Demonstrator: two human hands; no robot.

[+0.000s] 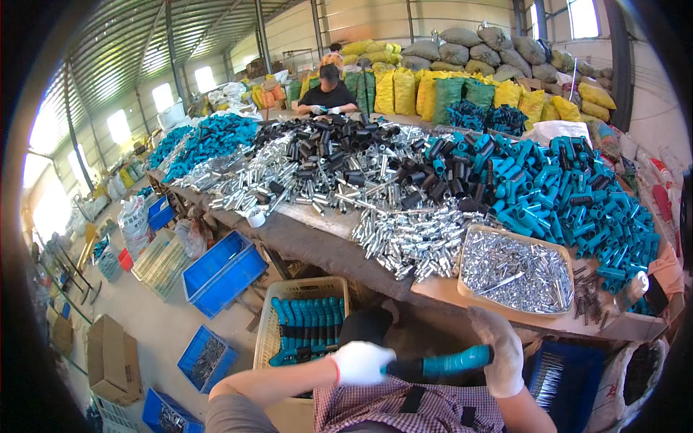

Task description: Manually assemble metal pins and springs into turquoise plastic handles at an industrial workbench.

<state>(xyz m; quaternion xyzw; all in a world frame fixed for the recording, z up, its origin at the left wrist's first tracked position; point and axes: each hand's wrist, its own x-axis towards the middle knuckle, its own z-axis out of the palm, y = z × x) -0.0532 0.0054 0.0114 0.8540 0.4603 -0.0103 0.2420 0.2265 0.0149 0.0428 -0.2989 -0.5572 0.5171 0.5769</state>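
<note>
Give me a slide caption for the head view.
Gloved left hand and right hand hold a teal-and-black handle beside a table heaped with metal tubes.

Both gloved hands closed in front of the chest: left hand (363, 361) fisted, right hand (499, 351) apparently gripping, forearms bent inward.

Far across the scene, against the back wall, stands a long heap of stuffed sacks: yellow sacks (404, 90) and green sacks (449, 94) in front, grey-brown sacks (462, 45) piled above them and running off to the right. Near the left, on the floor, sits a brown cardboard box (112, 359), closed, with a smaller one (61, 333) just beside it on its left. Farther left, a white bag (135, 222) stands on the floor near blue crates. No screens or signs show.
</note>
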